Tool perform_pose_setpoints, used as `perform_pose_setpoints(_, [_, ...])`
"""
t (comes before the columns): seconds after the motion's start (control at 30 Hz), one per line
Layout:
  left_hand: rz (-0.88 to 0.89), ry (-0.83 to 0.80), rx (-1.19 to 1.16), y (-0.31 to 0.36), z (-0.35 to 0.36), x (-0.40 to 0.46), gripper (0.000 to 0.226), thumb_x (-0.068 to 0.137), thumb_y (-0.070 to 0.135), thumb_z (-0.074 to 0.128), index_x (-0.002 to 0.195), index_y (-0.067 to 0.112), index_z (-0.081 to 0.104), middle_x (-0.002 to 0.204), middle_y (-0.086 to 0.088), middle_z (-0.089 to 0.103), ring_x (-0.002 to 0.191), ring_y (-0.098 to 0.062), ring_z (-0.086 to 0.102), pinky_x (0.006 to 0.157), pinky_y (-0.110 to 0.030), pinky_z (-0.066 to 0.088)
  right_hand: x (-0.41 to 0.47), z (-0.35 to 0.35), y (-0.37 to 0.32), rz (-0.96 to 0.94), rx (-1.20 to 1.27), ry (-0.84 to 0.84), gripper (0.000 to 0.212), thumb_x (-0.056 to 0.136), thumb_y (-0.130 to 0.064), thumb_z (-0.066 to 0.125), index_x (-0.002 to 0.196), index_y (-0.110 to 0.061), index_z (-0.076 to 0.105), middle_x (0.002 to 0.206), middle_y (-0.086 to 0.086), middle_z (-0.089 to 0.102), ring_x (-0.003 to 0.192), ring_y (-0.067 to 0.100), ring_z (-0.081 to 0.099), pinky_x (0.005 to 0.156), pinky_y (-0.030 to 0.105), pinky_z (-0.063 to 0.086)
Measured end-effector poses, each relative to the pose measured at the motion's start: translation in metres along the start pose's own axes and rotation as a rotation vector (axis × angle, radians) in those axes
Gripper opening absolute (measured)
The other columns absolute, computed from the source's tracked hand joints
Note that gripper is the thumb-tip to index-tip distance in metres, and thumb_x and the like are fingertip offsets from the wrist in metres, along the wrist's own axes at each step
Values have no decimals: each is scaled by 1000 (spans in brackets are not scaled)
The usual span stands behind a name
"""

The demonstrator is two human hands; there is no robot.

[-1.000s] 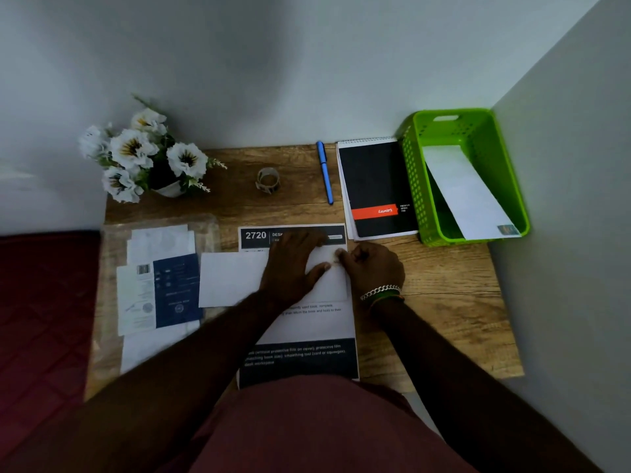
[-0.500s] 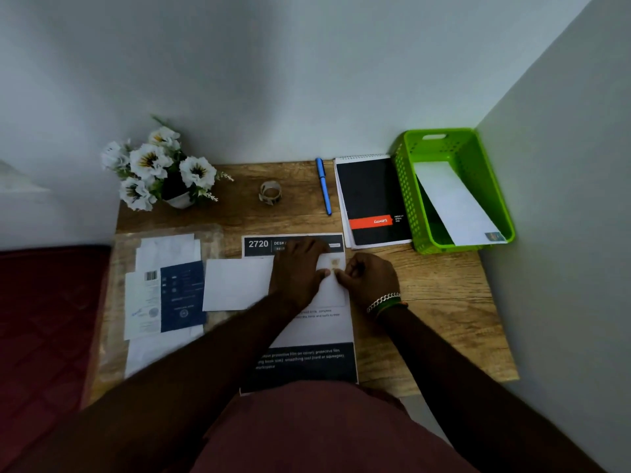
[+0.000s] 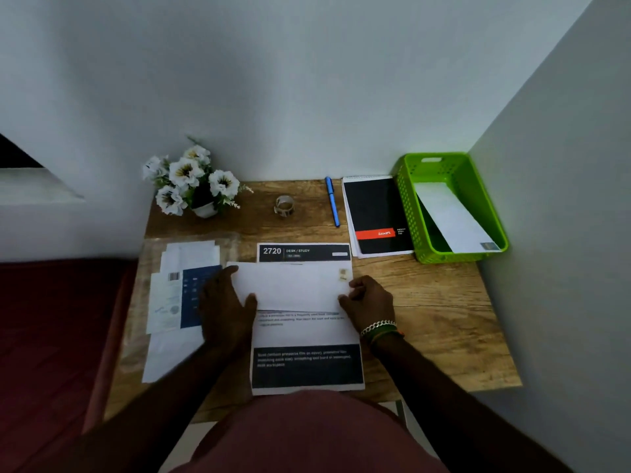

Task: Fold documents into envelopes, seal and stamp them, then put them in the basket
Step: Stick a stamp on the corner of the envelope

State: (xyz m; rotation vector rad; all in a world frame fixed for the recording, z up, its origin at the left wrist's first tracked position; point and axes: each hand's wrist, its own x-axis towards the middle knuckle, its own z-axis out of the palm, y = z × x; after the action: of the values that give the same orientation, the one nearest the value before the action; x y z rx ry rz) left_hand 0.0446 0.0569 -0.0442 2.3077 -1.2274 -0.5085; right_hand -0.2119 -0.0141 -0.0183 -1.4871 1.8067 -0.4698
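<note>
Envelope (image 3: 293, 286) lies face up across the printed sheet (image 3: 307, 336) at the middle of the desk (image 3: 444, 319), nearer the front edge than the back, with a small stamp (image 3: 343, 274) in its upper right corner. Half a second ago both hands were bunched over that corner, pressing the stamp; now they have moved out to the two short ends. The left hand (image 3: 225, 302) grips the left end, thumb on top and fingers curled under, and the right hand (image 3: 370, 302) holds the right end with its fingers curled round the edge just below the stamp. That suggests stamping is finished and the envelope is ready to be lifted toward the green basket (image 3: 409, 199) at the back right corner, where one stamped envelope (image 3: 454, 220) already leans. Readable writing: the sheet's dark header says "2720" and "DESK / STUDY"; its smaller lines are too blurred to make out. The black notebook (image 3: 375, 213) beside the basket carries a red band with a logo too blurred to read. A barcode shows on the papers (image 3: 177, 291) near the left edge.
</note>
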Motion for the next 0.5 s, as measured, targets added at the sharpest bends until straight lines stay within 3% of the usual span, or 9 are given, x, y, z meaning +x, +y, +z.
perform_pose_setpoints(0.1, [-111, 19, -176, 9, -9, 11, 66, 83, 17, 78, 140, 18, 45, 141, -14, 50, 132, -36, 46, 109, -54, 42, 1, 4, 0, 43, 49, 27, 34, 74, -24, 84, 102, -17, 64, 75, -3, 67, 83, 19, 66, 84, 34, 54])
perform_pose_setpoints(0.2, [-249, 19, -520, 30, -29, 16, 51, 88, 6, 73, 133, 13, 51, 131, -9, 58, 121, -32, 58, 90, -38, 53, 3, 0, 1, 68, 68, 27, 29, 76, -26, 83, 95, -19, 63, 72, -9, 62, 81, 18, 64, 86, 40, 55])
perform_pose_setpoints(0.3, [-69, -9, -526, 67, -62, 11, 39, 91, 10, 71, 128, 20, 61, 124, 4, 61, 109, -16, 61, 75, -20, 49, 3, -14, 1, -9, 39, 63, 35, 77, -43, 79, 100, -20, 66, 86, -6, 63, 90, 18, 63, 81, 30, 50])
perform_pose_setpoints(0.37, [89, -105, -520, 99, -85, 8, 37, 92, 13, 69, 126, 27, 65, 122, 12, 64, 106, -6, 61, 79, -22, 50, 5, -29, 1, -152, 55, 117, 46, 76, -57, 70, 109, -24, 66, 104, -6, 60, 101, 17, 58, 87, 32, 46])
perform_pose_setpoints(0.43, [216, -230, -574, 135, -101, 10, 35, 93, 14, 69, 124, 30, 68, 119, 16, 69, 106, -5, 65, 85, -27, 53, 6, -50, -3, -296, 118, 106, 47, 82, -55, 64, 119, -27, 64, 119, -10, 58, 113, 11, 53, 97, 30, 42])
perform_pose_setpoints(0.5, [285, -308, -690, 169, -104, 18, 30, 93, 11, 69, 117, 30, 73, 112, 11, 75, 102, -9, 70, 87, -28, 55, 5, -70, -9, -338, 277, 0, 32, 91, -40, 65, 117, -22, 68, 120, -10, 64, 111, 7, 58, 96, 27, 44])
